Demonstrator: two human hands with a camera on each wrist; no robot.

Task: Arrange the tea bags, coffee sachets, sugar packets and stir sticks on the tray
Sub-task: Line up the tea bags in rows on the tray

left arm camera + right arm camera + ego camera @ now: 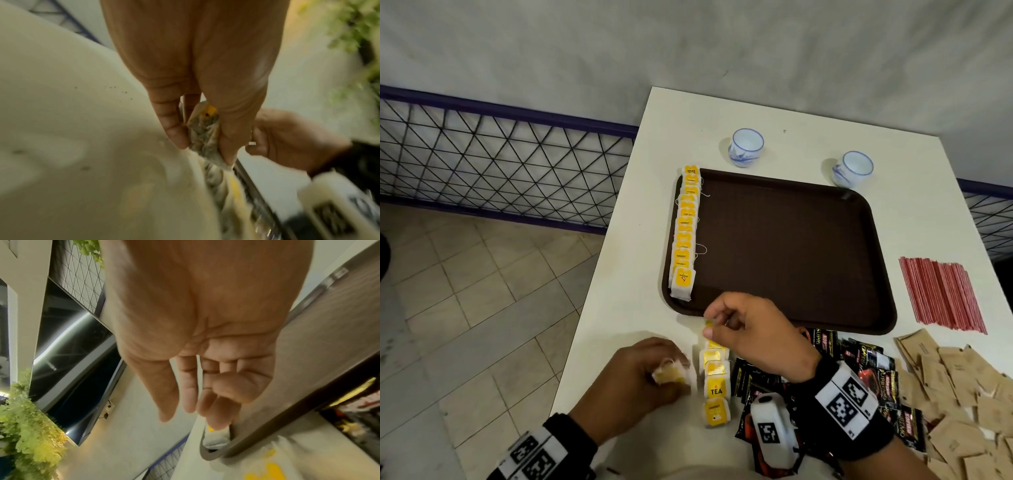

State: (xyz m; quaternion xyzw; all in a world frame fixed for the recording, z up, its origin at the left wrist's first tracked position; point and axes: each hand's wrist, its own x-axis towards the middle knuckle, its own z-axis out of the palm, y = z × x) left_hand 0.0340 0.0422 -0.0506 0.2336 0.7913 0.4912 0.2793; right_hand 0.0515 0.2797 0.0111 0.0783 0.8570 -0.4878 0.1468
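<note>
A brown tray (808, 260) lies on the white table, with a row of yellow-tagged tea bags (685, 233) along its left edge. My left hand (654, 373) pinches a tea bag (203, 134) between thumb and fingers at the table's near left. A second row of tea bags (716, 387) lies on the table in front of the tray. My right hand (717, 325) hovers over its far end, thumb and forefinger apart on either side of a yellow tag; the right wrist view shows nothing between them. Black coffee sachets (866, 373), brown sugar packets (962, 394) and red stir sticks (941, 294) lie to the right.
Two white-and-blue cups (745, 146) (852, 168) stand beyond the tray. The table's left edge (599, 281) drops to a tiled floor, with a wire fence (500, 161) behind. Most of the tray's floor is bare.
</note>
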